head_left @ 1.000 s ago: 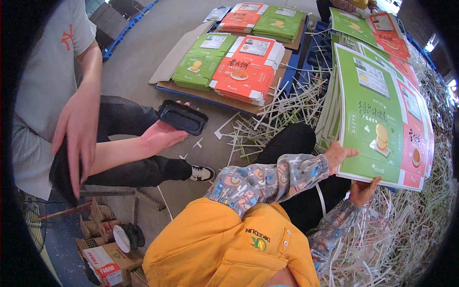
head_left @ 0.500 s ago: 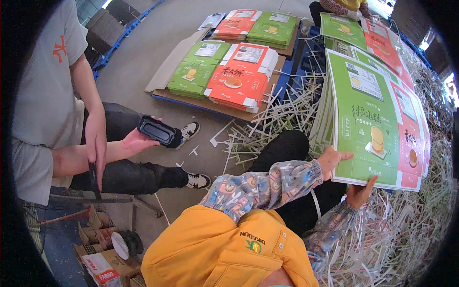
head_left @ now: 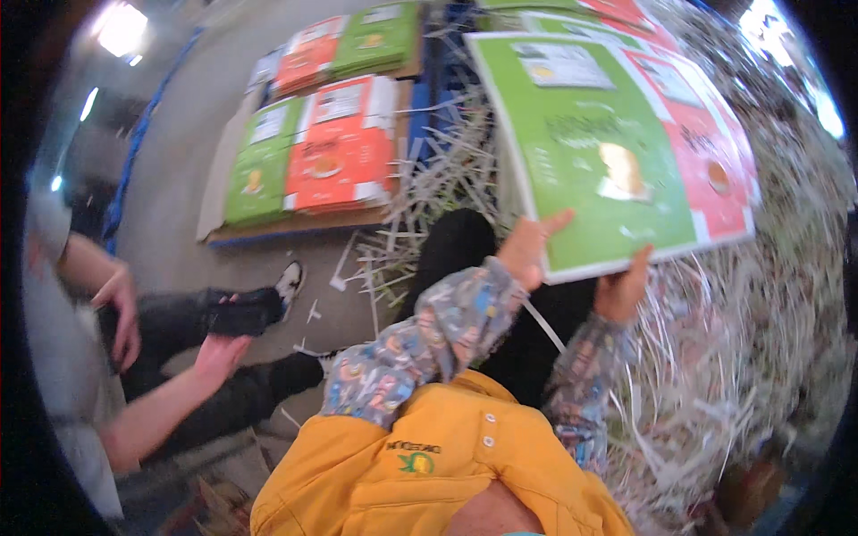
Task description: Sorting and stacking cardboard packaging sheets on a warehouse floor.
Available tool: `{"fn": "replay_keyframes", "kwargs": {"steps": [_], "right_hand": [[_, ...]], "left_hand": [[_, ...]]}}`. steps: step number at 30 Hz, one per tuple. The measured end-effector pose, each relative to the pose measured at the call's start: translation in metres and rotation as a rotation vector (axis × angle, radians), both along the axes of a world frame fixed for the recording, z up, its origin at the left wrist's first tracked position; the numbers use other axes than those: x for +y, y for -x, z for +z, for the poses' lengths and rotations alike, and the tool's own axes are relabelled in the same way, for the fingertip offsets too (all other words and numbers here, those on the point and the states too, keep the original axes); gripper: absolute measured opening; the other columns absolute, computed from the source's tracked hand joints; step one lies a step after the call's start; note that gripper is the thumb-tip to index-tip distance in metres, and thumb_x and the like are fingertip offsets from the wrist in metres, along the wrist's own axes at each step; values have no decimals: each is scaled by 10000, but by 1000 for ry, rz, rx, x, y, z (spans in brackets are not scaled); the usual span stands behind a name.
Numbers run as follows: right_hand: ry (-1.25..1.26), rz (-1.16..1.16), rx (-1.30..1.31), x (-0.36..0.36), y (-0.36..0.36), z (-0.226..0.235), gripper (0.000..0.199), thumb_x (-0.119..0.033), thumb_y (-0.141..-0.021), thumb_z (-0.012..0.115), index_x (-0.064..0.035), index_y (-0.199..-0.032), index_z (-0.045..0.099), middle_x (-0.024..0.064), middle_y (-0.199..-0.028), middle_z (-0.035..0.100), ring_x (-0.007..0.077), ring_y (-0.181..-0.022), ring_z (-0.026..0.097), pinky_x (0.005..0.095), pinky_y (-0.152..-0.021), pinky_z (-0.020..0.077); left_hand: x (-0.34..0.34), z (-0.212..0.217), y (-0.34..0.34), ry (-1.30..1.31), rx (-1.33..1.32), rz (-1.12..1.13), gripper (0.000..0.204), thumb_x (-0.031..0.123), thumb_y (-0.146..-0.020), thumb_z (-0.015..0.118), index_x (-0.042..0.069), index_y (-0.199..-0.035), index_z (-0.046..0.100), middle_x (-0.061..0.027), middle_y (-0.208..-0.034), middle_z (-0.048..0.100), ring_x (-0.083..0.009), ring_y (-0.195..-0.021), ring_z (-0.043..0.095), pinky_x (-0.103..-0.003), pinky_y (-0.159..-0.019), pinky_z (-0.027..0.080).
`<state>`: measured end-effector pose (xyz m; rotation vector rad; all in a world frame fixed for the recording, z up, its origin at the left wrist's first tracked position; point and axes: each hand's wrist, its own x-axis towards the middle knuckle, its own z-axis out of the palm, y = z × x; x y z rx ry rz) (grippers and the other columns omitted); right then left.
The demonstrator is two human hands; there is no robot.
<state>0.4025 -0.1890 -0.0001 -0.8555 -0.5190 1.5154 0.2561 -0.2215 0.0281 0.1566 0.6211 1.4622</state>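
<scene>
Both my hands grip the near edge of a large printed cardboard sheet (head_left: 572,192), green on the left and orange-red on the right, with pictures of round cakes. At its lower left corner, my left hand (head_left: 527,250) is closed on the edge with one finger lying over the top. My right hand (head_left: 623,290) pinches the near edge farther right, thumb above and the other fingers hidden beneath. More printed sheets (head_left: 572,25) lie behind and under this one; motion blur hides how many I hold.
Stacks of green (head_left: 259,165) and red (head_left: 338,147) carton blanks lie on a pallet ahead left. Shredded paper strips (head_left: 706,357) are heaped along the right. A person sits at my left, a black object (head_left: 241,313) in one hand (head_left: 219,362).
My view has swung right, so everything appears farther left and higher. My hands keep their grip on the sheet. The person's hand with the black object has lowered.
</scene>
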Motion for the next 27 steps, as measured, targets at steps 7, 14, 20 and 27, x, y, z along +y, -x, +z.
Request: {"fn": "replay_keyframes", "kwargs": {"steps": [7,14,20,27], "right_hand": [[32,-212,-29,-6,5,-8,175,-232,-852,503,-80,-778,454,27,-694,560,99,-528,544,218,-436,460],[108,-138,-387,-12,-12,-17,218,-249,-826,543,-93,-704,451,22,-566,529,88,-424,485,182,-384,401],[88,-212,-480,-16,-9,-23,215,-209,-789,597,-54,-749,454,29,-600,515,90,-447,497,191,-384,408],[90,-212,-504,-22,-3,-24,213,-186,-779,607,-23,-809,473,34,-655,521,90,-507,512,206,-416,441]], "left_hand": [[2,-9,-1,13,160,-33,432,4,-728,586,-23,-1129,426,-130,-1056,532,-236,-930,546,-335,-804,457],[-1,-18,-1,11,324,-7,364,-36,-699,601,-49,-1046,491,-117,-966,576,-202,-827,579,-297,-729,476],[0,-23,0,50,391,10,341,-37,-697,604,-57,-1023,505,-126,-952,580,-197,-801,584,-290,-708,481],[0,-30,0,62,386,36,330,-38,-695,607,-66,-1010,514,-128,-932,584,-194,-789,585,-286,-708,479]]}}
